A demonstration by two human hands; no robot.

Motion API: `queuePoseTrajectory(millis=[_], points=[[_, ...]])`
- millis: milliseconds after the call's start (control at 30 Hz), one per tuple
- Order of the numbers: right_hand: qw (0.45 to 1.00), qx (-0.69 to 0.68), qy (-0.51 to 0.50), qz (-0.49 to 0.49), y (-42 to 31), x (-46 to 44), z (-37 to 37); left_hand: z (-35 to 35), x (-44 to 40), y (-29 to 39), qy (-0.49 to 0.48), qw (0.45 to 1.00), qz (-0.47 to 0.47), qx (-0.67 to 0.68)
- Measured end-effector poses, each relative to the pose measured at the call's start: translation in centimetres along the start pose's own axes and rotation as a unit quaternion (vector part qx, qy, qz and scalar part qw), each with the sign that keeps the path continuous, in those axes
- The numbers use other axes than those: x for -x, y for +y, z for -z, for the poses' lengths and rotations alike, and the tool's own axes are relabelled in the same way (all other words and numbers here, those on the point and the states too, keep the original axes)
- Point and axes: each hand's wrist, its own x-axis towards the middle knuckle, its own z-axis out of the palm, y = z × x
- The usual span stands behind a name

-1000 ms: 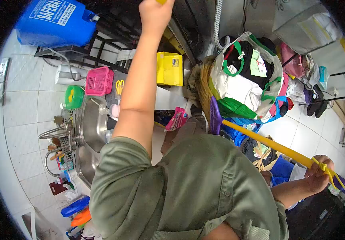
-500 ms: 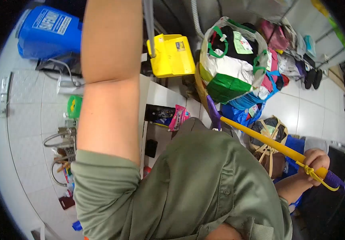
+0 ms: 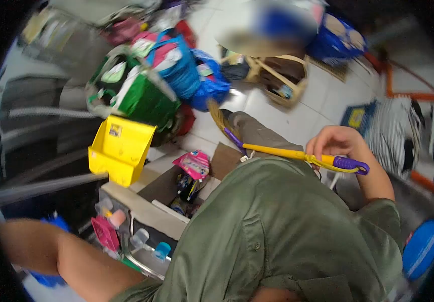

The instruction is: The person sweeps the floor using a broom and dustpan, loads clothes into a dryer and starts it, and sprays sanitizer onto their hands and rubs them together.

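My right hand (image 3: pixel 333 142) is closed round the yellow handle of a broom (image 3: pixel 277 151), near its purple end cap and a yellow cord loop. The broom slants across in front of my shirt, its straw bristles at the far end by my leg. My left arm reaches out past the lower left edge, so that hand is hidden from view. Left of centre hangs a yellow long-handled dustpan (image 3: pixel 126 143), tilted, its grey pole running out to the left. What holds the pole cannot be seen.
A green and white bag (image 3: pixel 144 98), a light blue bag (image 3: pixel 176 63) and a beige-handled brown bag (image 3: pixel 282 78) stand on the tiled floor (image 3: pixel 322 95). Nearby lie a pink packet (image 3: pixel 194 163) in an open drawer or box and cups on the counter, including a blue cup (image 3: pixel 162 250).
My view has swung round to the right. My left arm now extends lower left instead of straight up. My right hand has stayed on the broom; the dustpan appears farther left and tilted.
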Motion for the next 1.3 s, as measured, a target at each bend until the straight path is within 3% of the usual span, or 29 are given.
queuePoseTrajectory(millis=[33,67,100,167,233,300,333,367,433,500,533,567,600,633,667,700,733,767,800,833,867,900,933,1000,1033,1100,1167,1233,1300], points=[[0.99,-0.025,0.129,-0.046,1.5,2.2,0.5,1.2,-0.1,0.5,-0.011,1.0,0.02,0.003],[0.98,0.084,0.173,-0.044,2.9,4.3,1.0,2.4,-0.2,1.5,-0.037,0.997,0.061,-0.018],[0.978,0.071,0.192,-0.032,4.8,6.0,0.2,3.5,-0.2,0.7,-0.021,0.999,0.029,0.009],[0.966,0.12,0.205,-0.101,6.7,9.5,0.0,5.5,0.5,1.9,-0.058,0.994,0.093,0.024],[0.967,0.071,0.228,-0.091,9.1,13.0,-0.8,7.9,1.7,2.6,-0.107,0.99,0.009,0.096],[0.93,0.177,0.321,-0.036,10.7,15.9,-1.9,9.6,1.2,2.1,-0.137,0.978,0.001,0.155],[0.912,0.118,0.391,-0.048,10.9,17.2,-2.9,9.6,1.1,2.6,-0.165,0.964,-0.006,0.207],[0.91,0.115,0.396,-0.045,12.1,18.7,-2.5,9.4,2.7,4.1,-0.168,0.962,-0.007,0.213],[0.822,-0.145,0.54,-0.105,16.8,22.4,0.5,8.8,7.5,6.0,-0.14,0.972,0.019,0.185],[0.842,-0.32,0.429,-0.064,23.7,26.7,6.5,7.0,11.9,5.6,-0.209,0.934,0.039,0.286],[0.843,-0.318,0.43,-0.065,24.1,27.5,7.0,5.4,14.0,4.5,-0.202,0.937,0.1,0.268],[0.84,-0.194,0.495,-0.107,23.9,28.0,7.6,3.7,16.6,3.5,-0.193,0.936,0.16,0.246],[0.821,-0.069,0.547,-0.148,23.7,28.5,8.2,2.2,19.6,3.2,-0.275,0.895,0.186,0.298],[0.823,-0.069,0.543,-0.153,23.1,29.3,9.0,0.6,23.2,3.1,-0.353,0.844,0.21,0.346],[0.807,0.024,0.56,-0.183,22.0,30.1,9.8,-0.7,28.1,4.7,-0.375,0.84,0.188,0.343],[0.785,0.117,0.572,-0.209,20.6,30.7,10.9,-1.9,31.7,4.7,-0.47,0.801,0.209,0.308],[0.776,0.15,0.581,-0.196,18.9,31.3,11.8,-3.1,36.2,4.8,-0.526,0.755,0.234,0.315],[0.794,0.11,0.576,-0.16,18.1,31.8,13.9,-3.6,41.3,6.9,-0.509,0.76,0.275,0.296],[0.81,0.071,0.57,-0.122,17.3,32.0,16.6,-3.7,44.7,8.0,-0.613,0.737,0.182,0.221],[0.81,0.073,0.573,-0.1,16.5,31.9,19.3,-3.9,48.7,9.2,-0.633,0.744,0.136,0.164],[0.81,0.073,0.577,-0.077,15.5,31.6,21.7,-4.2,52.3,9.3,-0.674,0.69,0.2,0.173],[0.791,0.125,0.587,-0.119,12.8,30.9,23.1,-5.5,56.2,6.9,-0.728,0.652,0.175,0.119],[0.77,0.223,0.587,-0.115,11.2,30.2,25.4,-5.7,59.5,6.7,-0.728,0.641,0.218,0.104],[0.751,0.233,0.611,-0.09,7.9,28.0,29.7,-5.1,65.1,7.7,-0.713,0.632,0.286,0.102],[0.734,0.31,0.597,-0.093,8.0,27.0,35.4,-4.4,67.4,8.1,-0.699,0.635,0.308,0.114],[0.735,0.313,0.594,-0.092,4.1,24.4,40.9,-3.5,71.4,9.6,-0.678,0.636,0.343,0.136],[0.751,0.233,0.609,-0.1,2.9,22.2,45.0,-2.8,73.7,11.3,-0.651,0.66,0.346,0.144],[0.694,0.253,0.636,-0.224,3.2,20.9,47.1,-2.6,74.9,12.7,-0.621,0.67,0.378,0.149],[0.682,0.345,0.592,-0.256,7.1,22.2,47.6,-2.6,74.8,13.9,-0.613,0.669,0.393,0.15]])
